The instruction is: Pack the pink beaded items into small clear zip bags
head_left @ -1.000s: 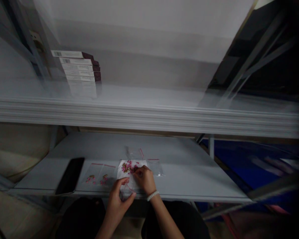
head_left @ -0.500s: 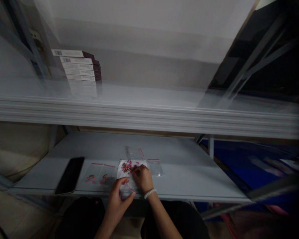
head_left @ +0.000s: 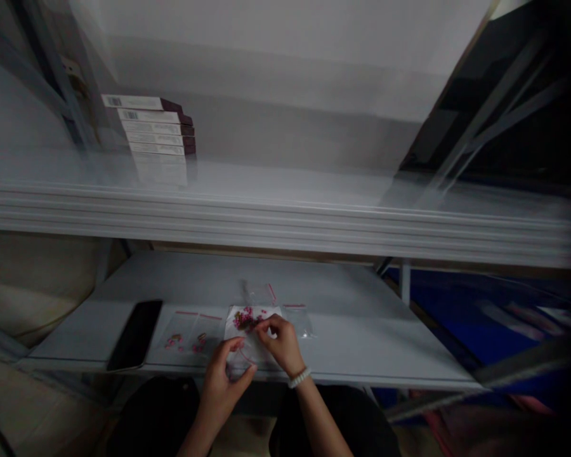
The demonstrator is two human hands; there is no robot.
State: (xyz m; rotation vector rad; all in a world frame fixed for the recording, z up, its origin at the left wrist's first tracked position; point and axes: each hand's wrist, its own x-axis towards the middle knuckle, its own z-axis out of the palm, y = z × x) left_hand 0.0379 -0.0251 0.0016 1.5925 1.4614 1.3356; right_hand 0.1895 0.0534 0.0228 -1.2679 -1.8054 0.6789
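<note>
Pieces in pink and dark gold (head_left: 247, 317) lie heaped on a white sheet (head_left: 230, 327) at the lower centre of the frame. Compared with half a second ago, the right hand (head_left: 282, 346) sits slightly farther right, its wrist and pale bracelet (head_left: 299, 377) swung outward, while its fingertips stay at the heap's lower right edge. That small shift suggests the picking goes on at the heap, with nothing visibly carried across. Its fingers bend toward the thumb; I cannot tell whether they pinch a piece. The left hand (head_left: 221, 374) is nearly unmoved, grasping a small clear bag (head_left: 240, 362) between thumb and fingers, just below the heap. Two flat bags (head_left: 210, 329) to the left, near the phone (head_left: 136, 335), look unchanged, each with a few pieces inside.
</note>
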